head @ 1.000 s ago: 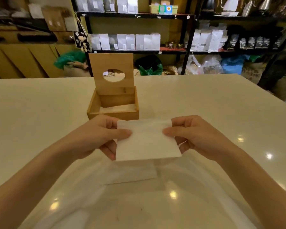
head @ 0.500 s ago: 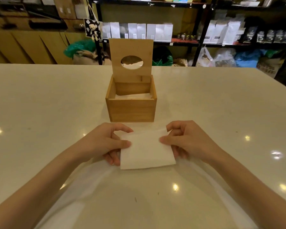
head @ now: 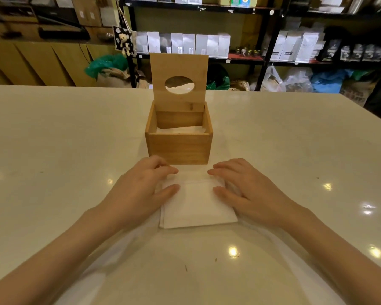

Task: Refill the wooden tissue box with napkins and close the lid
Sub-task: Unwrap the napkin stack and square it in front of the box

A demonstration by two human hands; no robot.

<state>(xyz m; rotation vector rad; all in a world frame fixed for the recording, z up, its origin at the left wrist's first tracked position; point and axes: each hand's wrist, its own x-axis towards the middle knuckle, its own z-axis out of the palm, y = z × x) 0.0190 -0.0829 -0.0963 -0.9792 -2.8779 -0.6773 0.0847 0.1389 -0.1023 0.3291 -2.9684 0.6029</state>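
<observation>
The wooden tissue box [head: 178, 148] stands on the pale table [head: 53, 139] straight ahead. Its lid [head: 178, 67], with an oval hole, stands upright at the back. A few white napkins [head: 180, 129] lie low inside the box. Just in front of the box a folded white napkin [head: 196, 205] lies flat on the table. My left hand [head: 139, 194] rests palm down on its left edge, fingers spread. My right hand [head: 249, 192] rests the same way on its right edge. Neither hand grips the napkin.
The table stretches wide on both sides, its far edge behind the box. Beyond it stand dark shelves [head: 266, 40] with white and black bags, and plastic sacks [head: 106, 64] on the floor. My white shirt reflects in the tabletop near me.
The napkin that both hands held up has come down flat onto the table. The fingers have let go and spread over it. The view has moved closer to the box.
</observation>
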